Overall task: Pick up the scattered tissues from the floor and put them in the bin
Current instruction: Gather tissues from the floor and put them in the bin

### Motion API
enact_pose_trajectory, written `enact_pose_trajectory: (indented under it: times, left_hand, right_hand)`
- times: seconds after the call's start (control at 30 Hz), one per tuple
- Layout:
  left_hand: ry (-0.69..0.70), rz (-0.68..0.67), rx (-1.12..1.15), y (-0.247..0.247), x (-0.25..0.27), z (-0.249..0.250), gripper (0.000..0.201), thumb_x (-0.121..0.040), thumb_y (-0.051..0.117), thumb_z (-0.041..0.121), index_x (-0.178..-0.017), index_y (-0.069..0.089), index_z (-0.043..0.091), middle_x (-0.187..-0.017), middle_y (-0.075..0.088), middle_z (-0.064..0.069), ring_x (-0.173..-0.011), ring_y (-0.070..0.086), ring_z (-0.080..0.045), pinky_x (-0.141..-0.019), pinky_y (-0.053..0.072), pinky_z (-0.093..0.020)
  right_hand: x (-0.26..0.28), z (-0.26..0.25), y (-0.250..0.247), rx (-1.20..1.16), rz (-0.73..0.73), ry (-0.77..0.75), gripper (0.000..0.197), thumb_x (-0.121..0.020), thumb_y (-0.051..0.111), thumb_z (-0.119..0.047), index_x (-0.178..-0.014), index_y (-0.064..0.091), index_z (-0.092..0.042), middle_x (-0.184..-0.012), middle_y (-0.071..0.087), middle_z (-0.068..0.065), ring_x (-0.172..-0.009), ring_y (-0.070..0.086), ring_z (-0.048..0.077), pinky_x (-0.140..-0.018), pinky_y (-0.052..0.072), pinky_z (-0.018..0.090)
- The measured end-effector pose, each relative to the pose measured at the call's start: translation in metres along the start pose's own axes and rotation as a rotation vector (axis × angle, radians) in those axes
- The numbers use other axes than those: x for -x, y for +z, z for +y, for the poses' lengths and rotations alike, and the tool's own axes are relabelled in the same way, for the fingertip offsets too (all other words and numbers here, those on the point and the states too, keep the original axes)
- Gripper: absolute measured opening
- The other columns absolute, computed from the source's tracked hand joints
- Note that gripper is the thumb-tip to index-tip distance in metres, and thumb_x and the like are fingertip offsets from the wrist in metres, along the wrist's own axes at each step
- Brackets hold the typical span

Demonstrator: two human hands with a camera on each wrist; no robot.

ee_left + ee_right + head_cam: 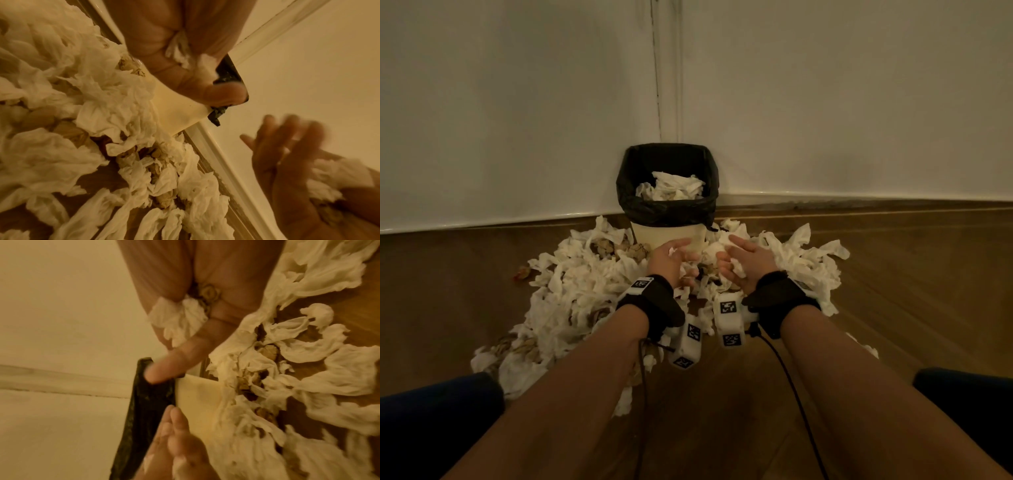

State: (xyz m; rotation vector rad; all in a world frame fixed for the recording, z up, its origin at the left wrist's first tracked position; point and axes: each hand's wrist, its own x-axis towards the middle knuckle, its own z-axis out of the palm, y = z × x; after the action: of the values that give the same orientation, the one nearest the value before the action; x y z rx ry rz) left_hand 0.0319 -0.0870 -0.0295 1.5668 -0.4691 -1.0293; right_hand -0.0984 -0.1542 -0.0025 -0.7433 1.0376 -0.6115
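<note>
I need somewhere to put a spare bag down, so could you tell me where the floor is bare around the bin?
Bare floor lies right of the tissues, up to the wall; more lies far left, and near, between the forearms. It is crowded in front of the bin and on both its sides, where the left hand and right hand work.

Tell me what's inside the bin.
The bin has a black bag lining it and crumpled white tissues piled inside. Whatever lies beneath that top layer is covered.
</note>
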Motion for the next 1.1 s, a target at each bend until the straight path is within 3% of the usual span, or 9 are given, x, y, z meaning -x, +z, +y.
enact_pose_trajectory:
  times: [0.07,0.13,0.2,0.4,0.53,0.67,0.77,0.87,1.1]
  left_hand:
    - [0.047,0.009,-0.068,-0.001,-0.001,0.005,0.031,-0.095,0.049,0.031,-0.082,0.070,0.013,-0.054,0.052,-0.003,-0.029,0.040,-0.009,-0.033,0.031,-0.015]
    - [0.113,0.051,-0.125,-0.002,-0.002,0.011,0.053,-0.089,0.049,0.054,-0.049,0.057,0.019,-0.040,0.043,0.002,-0.030,0.036,-0.011,-0.037,0.029,-0.017]
    - [0.217,0.102,-0.216,-0.001,-0.004,0.020,0.062,-0.087,0.040,0.063,-0.042,0.041,0.020,-0.041,0.039,0.001,-0.039,0.037,-0.016,-0.047,0.031,-0.023]
    - [0.432,0.265,-0.383,-0.001,-0.018,0.067,0.042,-0.097,0.026,0.048,-0.059,0.034,0.031,-0.059,0.036,0.012,-0.052,0.032,0.003,-0.050,0.026,-0.010]
    - [0.507,0.296,-0.239,-0.016,-0.034,0.108,0.051,-0.096,0.027,0.053,-0.055,0.040,0.024,-0.054,0.042,0.004,-0.053,0.044,-0.013,-0.055,0.037,-0.027]
    - [0.444,0.185,-0.460,-0.028,-0.057,0.134,0.016,-0.095,0.040,0.016,-0.091,0.055,0.018,-0.110,0.052,-0.009,-0.103,0.052,-0.030,-0.092,0.043,-0.037]
    - [0.392,0.178,-0.700,-0.037,-0.070,0.129,0.040,-0.089,0.035,-0.008,-0.116,0.056,0.012,-0.136,0.031,-0.015,-0.122,0.042,-0.032,-0.108,0.035,-0.035]
    - [0.483,0.157,-0.759,-0.042,-0.077,0.121,0.047,-0.087,0.038,-0.012,-0.123,0.056,0.013,-0.136,0.037,-0.015,-0.119,0.047,-0.027,-0.102,0.037,-0.023]
    - [0.559,0.174,-0.898,-0.032,-0.086,0.109,0.043,-0.093,0.045,0.007,-0.134,0.046,0.019,-0.128,0.048,-0.016,-0.113,0.051,-0.029,-0.088,0.036,-0.024]
  right_hand:
    - [0.000,-0.011,0.003,0.103,0.010,-0.038,0.025,-0.094,0.053,-0.016,-0.115,0.060,-0.005,-0.061,0.047,0.002,-0.033,0.039,0.005,-0.031,0.031,0.014]
    - [-0.001,-0.020,0.007,0.139,0.015,-0.098,0.028,-0.092,0.055,-0.036,-0.085,0.063,-0.010,-0.051,0.040,-0.002,-0.028,0.029,0.005,-0.030,0.022,0.014]
    - [0.000,-0.030,0.016,0.107,0.002,-0.114,0.050,-0.090,0.046,-0.058,-0.060,0.047,-0.017,-0.042,0.033,-0.005,-0.028,0.024,0.007,-0.033,0.018,0.014]
    - [0.005,-0.067,0.060,0.032,0.092,-0.319,0.045,-0.100,0.027,-0.043,-0.068,0.042,-0.017,-0.033,0.033,-0.006,-0.025,0.025,0.009,-0.035,0.021,0.012]
    - [-0.004,-0.103,0.076,0.096,0.163,-0.578,0.042,-0.101,0.029,-0.037,-0.067,0.042,-0.017,-0.041,0.039,-0.003,-0.036,0.034,0.011,-0.041,0.026,0.017]
    - [-0.029,-0.127,0.083,0.462,0.090,-0.664,0.026,-0.099,0.033,-0.024,-0.077,0.042,-0.015,-0.067,0.040,-0.002,-0.057,0.034,0.011,-0.053,0.027,0.023]
    - [-0.048,-0.119,0.082,0.723,0.034,-0.592,0.017,-0.095,0.033,-0.005,-0.105,0.045,-0.011,-0.092,0.045,0.006,-0.070,0.043,0.016,-0.057,0.036,0.020]
    - [-0.063,-0.094,0.077,0.882,0.018,-0.608,0.034,-0.093,0.037,0.004,-0.125,0.045,-0.006,-0.121,0.048,0.018,-0.092,0.050,0.027,-0.079,0.048,0.031]
    - [-0.076,-0.064,0.083,1.196,0.009,-0.758,0.035,-0.097,0.043,-0.017,-0.132,0.044,-0.015,-0.131,0.045,0.013,-0.115,0.050,0.028,-0.099,0.037,0.030]
